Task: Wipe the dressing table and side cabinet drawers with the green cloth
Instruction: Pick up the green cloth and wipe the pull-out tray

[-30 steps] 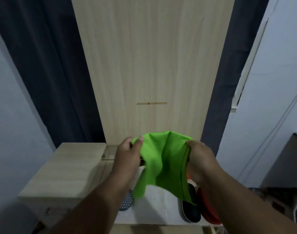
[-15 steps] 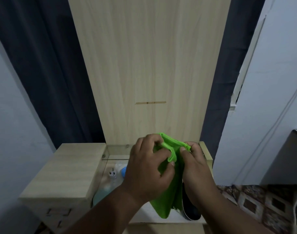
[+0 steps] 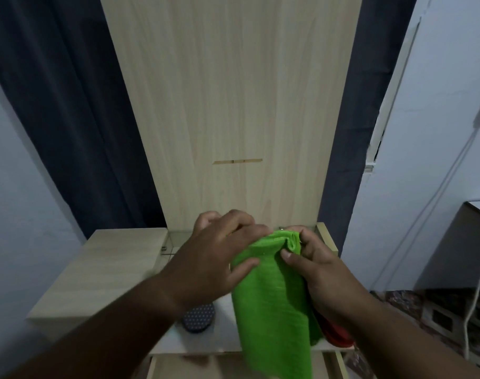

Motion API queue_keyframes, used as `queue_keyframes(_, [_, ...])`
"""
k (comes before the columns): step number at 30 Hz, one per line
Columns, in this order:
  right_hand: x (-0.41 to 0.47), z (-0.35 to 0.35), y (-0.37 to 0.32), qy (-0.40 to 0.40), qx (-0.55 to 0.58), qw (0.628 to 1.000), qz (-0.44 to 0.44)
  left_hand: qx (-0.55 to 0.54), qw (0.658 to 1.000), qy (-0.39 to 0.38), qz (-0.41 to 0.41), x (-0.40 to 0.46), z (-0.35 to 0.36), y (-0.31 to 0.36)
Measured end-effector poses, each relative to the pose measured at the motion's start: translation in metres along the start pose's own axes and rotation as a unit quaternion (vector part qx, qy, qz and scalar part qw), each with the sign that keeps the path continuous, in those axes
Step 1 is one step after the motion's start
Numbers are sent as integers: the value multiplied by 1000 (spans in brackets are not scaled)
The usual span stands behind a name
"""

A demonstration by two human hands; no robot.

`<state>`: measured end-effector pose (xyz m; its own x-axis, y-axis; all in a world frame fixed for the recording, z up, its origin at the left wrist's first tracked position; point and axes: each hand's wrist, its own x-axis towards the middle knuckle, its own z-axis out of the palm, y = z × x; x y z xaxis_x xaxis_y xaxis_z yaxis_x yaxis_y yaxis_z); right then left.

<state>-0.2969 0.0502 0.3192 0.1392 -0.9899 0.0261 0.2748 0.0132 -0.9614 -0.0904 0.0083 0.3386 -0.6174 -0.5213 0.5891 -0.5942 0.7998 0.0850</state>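
Low in the frame, both the left hand (image 3: 219,258) and right hand (image 3: 315,266) are gripping the green cloth (image 3: 274,296), folding it; matching edges is giving a firm pad.

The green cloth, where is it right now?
In the head view, the green cloth hangs low and centre, held between the left hand and right hand.
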Motion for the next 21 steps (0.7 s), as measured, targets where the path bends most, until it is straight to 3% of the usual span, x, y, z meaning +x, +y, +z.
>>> queue_keyframes(2, [0,-7,0,-8,-8,1000,-8,11,999,-33,-17,3,-7,-4])
queue_keyframes(5, [4,-14,-3,-25,-39,999,-17,-165,974,-103,-115,9,-14,-8])
queue_keyframes(9, [8,-22,-5,-12,-60,998,-16,-267,947,-139,-115,16,-16,-14])
queue_keyframes(17, [2,-31,-5,-31,-149,988,-13,-142,957,-247,-53,29,-15,-14])
queue_keyframes(21, [7,-33,-5,-46,-153,987,-10,-134,967,-213,-45,33,-10,-17])
